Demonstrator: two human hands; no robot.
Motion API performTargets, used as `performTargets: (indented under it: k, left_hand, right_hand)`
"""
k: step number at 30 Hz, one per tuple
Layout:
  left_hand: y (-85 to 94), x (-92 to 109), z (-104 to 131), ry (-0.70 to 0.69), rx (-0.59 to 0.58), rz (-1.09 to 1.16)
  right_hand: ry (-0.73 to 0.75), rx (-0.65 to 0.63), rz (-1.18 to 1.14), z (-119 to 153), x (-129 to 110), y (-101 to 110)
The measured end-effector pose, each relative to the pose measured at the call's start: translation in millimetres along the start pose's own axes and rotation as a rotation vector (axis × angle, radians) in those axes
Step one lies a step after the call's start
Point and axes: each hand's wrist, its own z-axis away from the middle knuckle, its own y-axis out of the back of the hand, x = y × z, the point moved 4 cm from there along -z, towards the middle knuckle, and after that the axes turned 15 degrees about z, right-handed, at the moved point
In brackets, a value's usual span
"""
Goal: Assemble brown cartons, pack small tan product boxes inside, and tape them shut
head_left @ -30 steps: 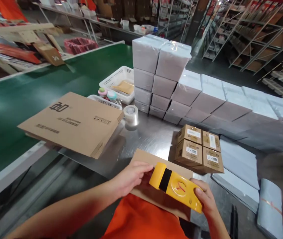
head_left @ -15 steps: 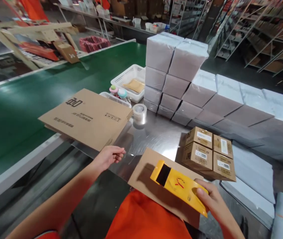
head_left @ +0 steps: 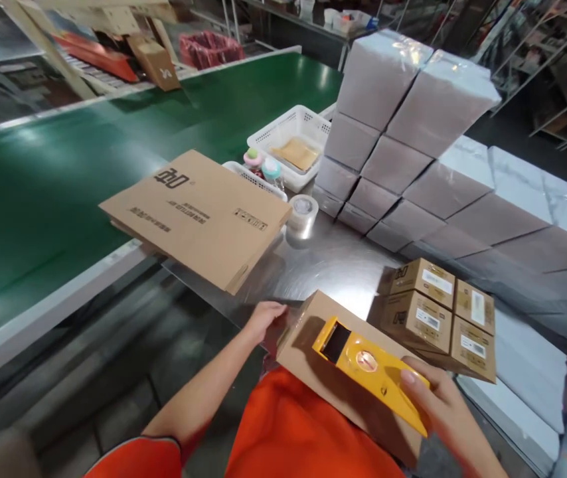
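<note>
My right hand (head_left: 435, 392) is wrapped round the end of a yellow handheld tool (head_left: 380, 375) with a dark opening at its far end and a round, reddish-marked spot on top. The tool is held over a plain brown cardboard box (head_left: 323, 307) lying in front of my body, and it casts a shadow on it. At the box's left end is my left hand (head_left: 263, 321), fingers curled together. What they hold, if anything, is hidden.
Flat cartons (head_left: 194, 219) lie stacked at the left, by the green conveyor belt (head_left: 79, 153). Tape rolls (head_left: 302, 216) stand near a white basket (head_left: 288, 126). Small brown boxes (head_left: 417, 318) sit at right, before a wall of white-wrapped blocks (head_left: 413, 113).
My left hand has moved right, up to the box's left end. My right hand still holds the yellow tool over the box. The camera view has shifted, so the surroundings appear farther right.
</note>
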Motion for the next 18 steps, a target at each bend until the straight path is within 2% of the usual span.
performTargets:
  k: [2,4,8,10,15,18]
  left_hand:
    - [-13.7,-15.7,4.0,-0.057,0.002,-0.044]
    - [-21.7,-23.1,9.8,-0.144,0.018,-0.106]
    - [-22.9,-24.6,16.3,-0.275,0.019,-0.221]
    - [-21.4,-25.0,15.5,-0.301,0.005,-0.261]
    - [-22.3,-27.3,13.6,-0.328,-0.022,-0.341]
    - [-23.4,-31.5,13.1,-0.301,-0.034,-0.383]
  right_hand:
    - [-0.012,0.041,-0.011,1.4,4.7,2.6]
    - [0.0,0.053,-0.01,3.4,6.5,3.5]
    - [-0.028,0.075,-0.021,8.1,8.2,3.4]
    - [-0.077,0.111,-0.031,9.8,12.8,5.5]
    - [-0.048,-0.013,0.003,8.8,32.7,9.8]
    - [-0.066,0.01,0.012,10.2,42.0,14.1]
